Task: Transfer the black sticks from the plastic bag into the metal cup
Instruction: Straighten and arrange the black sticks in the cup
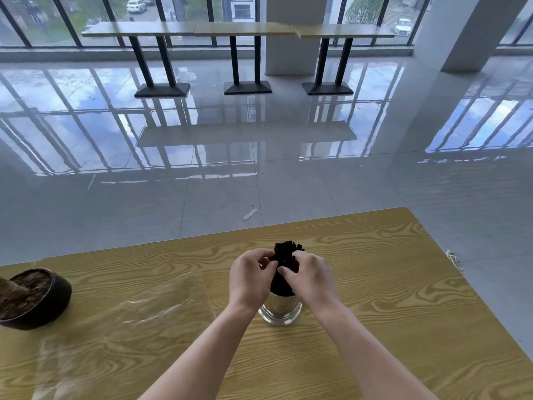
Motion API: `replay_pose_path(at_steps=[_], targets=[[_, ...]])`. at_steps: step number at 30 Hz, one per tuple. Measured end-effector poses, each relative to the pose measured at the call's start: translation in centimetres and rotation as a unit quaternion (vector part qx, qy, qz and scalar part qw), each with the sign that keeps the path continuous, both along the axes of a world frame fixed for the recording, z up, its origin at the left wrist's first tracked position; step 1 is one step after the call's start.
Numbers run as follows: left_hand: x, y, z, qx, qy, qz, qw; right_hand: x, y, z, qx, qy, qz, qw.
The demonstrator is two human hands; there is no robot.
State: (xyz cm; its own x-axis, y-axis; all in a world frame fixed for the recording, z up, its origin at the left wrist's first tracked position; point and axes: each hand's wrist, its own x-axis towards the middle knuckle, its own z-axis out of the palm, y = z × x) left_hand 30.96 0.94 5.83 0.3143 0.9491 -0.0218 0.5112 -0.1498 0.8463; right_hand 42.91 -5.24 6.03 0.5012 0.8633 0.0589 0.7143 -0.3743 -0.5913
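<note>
From your head camera, your left hand [250, 280] and right hand [311, 277] both curl their fingers round the bundle of black sticks [288, 251] — it stands upright in the metal cup [281, 308] on the tabletop [389, 284]. The clear plastic bag [153, 310] lies flat on your left — beyond it, a dark pot [34, 298].

black sticks [288, 249]: dense bundle, upright, lower ends inside metal cup [280, 308], tops splayed slightly; gripped mid-length by left hand [250, 280] and right hand [311, 277]; cup: shiny, cylindrical, standing on table [389, 284]; plastic bag [150, 310]: clear, lying flat and wrinkled, left of cup, apart from it
</note>
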Motion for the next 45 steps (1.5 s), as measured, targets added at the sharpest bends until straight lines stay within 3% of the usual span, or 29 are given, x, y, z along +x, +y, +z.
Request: replay_pose_path(at_steps=[5, 10, 15, 18, 21, 27, 45], targets=[[0.0, -0.1, -0.4, 0.008, -0.021, -0.005, 1.0, 0.0, -1.1, 0.2, 0.108, -0.018, 0.018, 0.994], [0.1, -0.2, -0.8, 0.038, -0.015, -0.021, 0.999, 0.0, -1.7, -0.5, 0.094, -0.043, 0.085, 0.991], [0.0, 0.1, -0.9, 0.059, 0.011, -0.033, 0.998, 1.7, -2.8, -0.4, 0.19, -0.034, -0.012, 0.981], [0.1, 0.1, -1.0, 0.071, 0.029, -0.038, 0.996, 3.8, -2.2, 0.0, 0.153, -0.002, -0.059, 0.987], [0.7, 0.2, -0.7, 0.094, 0.059, -0.028, 0.993, 4.8, -0.9, 0.3, 0.08, 0.05, -0.005, 0.996], [1.1, 0.2, -0.4, 0.072, 0.062, -0.011, 0.995, 4.9, 0.5, 0.2, 0.008, 0.063, 0.04, 0.997], [0.8, 0.1, -0.6, 0.054, 0.047, -0.01, 0.997, 4.6, 0.8, 1.0, 0.078, 0.054, 0.034, 0.995]])
